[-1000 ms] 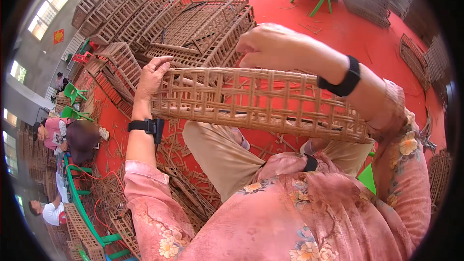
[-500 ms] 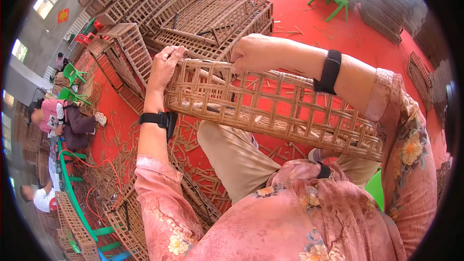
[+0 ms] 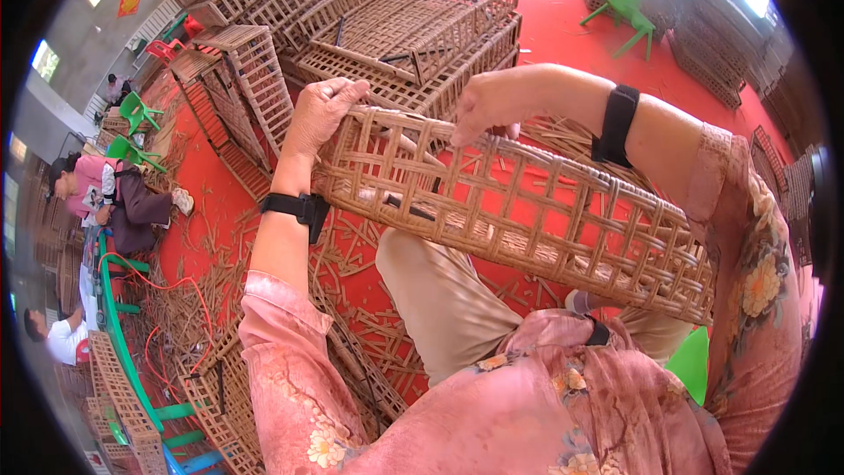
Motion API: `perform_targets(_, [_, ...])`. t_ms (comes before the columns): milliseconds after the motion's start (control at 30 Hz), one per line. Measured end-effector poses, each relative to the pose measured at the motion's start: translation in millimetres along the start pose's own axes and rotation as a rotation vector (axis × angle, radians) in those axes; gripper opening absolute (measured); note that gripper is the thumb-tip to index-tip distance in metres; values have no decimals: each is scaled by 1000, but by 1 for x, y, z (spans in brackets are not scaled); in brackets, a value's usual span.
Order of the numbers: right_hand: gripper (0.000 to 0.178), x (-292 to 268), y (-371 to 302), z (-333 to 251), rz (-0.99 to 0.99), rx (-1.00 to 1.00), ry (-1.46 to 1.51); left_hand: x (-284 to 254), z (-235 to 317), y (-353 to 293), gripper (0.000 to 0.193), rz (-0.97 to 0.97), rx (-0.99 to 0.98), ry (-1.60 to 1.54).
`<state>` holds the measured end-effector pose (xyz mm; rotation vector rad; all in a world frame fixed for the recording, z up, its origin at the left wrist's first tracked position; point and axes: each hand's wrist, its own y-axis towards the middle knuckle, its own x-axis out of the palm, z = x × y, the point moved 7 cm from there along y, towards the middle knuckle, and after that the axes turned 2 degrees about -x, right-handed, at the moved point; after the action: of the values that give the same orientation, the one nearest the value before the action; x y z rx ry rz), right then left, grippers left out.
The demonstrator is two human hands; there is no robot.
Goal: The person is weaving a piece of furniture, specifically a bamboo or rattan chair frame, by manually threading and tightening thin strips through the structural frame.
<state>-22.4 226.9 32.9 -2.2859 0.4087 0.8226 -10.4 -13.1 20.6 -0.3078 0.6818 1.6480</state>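
Note:
A woven rattan basket (image 3: 527,255), long and open-latticed, stands tilted on its side above my lap. My left hand (image 3: 327,116) is closed around its upper left corner, thumb and fingers pressed together at the rim. Along the top rim, a little right of that corner, my right hand (image 3: 488,107) pinches the edge with bent fingers. What lies between those fingers is too small to make out. Black straps circle both wrists. Through the lattice show my knee and the red floor.
Stacked rattan trays (image 3: 413,26) stand just beyond my hands, with a tilted frame (image 3: 251,79) at their left. Cut strips (image 3: 352,255) litter the red floor. A green chair (image 3: 624,4) is at the far right. Two seated people (image 3: 97,185) work at the left beside a green-framed table (image 3: 114,308).
The view has shifted slightly, so the basket and both hands appear a little farther right. My right hand has moved a little along the rim, away from my left, which keeps its corner.

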Motion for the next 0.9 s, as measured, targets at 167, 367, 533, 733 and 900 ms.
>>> perform_targets(167, [43,3,-7,-5,14,-94,-233,11,1,4,25,-83,-7,-99])
perform_targets(367, [47,-3,-8,-3,38,-120,-112,10,-8,17,19,-41,-17,-305])
perform_targets(533, [47,-8,3,-4,131,-412,-290,6,-14,28,13,-16,12,-251])
perform_targets(733, [38,-12,-51,18,113,-29,-79,4,61,9,17,178,473,589])
perform_targets(900, [38,-2,-55,24,173,-68,-346,69,117,-20,26,-304,443,272])
